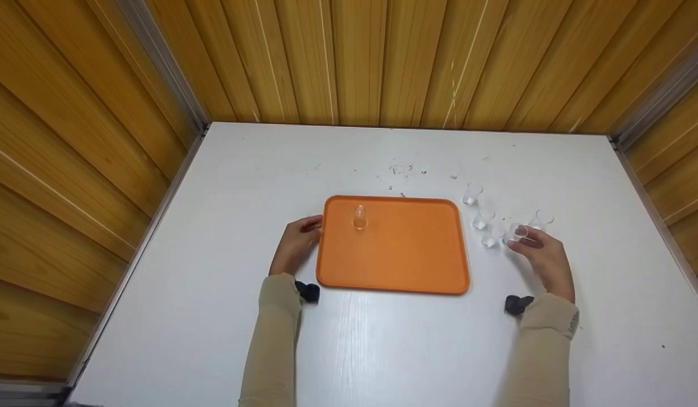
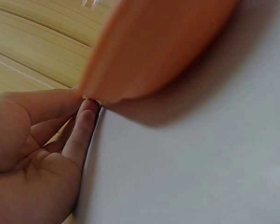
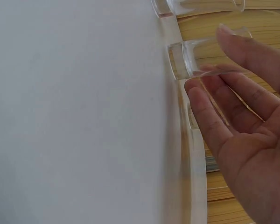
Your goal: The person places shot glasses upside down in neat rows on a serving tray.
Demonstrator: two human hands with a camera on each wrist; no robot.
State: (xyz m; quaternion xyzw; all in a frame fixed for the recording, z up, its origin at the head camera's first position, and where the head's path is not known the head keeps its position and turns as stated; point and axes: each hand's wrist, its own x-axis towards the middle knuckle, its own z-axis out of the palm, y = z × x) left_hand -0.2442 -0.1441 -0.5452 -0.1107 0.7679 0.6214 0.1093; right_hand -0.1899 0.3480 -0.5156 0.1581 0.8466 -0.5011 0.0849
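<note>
An orange tray lies flat on the white table. My left hand is at its left side, and in the left wrist view thumb and finger meet at the tray's rim, pinching it. On the tray's upper left part stands a small clear glass, which appears to be mouth down. Right of the tray, my right hand grips another clear glass, thumb on one side and fingers on the other. That glass is upright, at or just above the tabletop; which one I cannot tell.
Several more clear glasses stand close around the right hand, among them a far glass, a middle glass and a right glass. Dark specks dot the table behind the tray. Wood-panelled walls border its back and sides.
</note>
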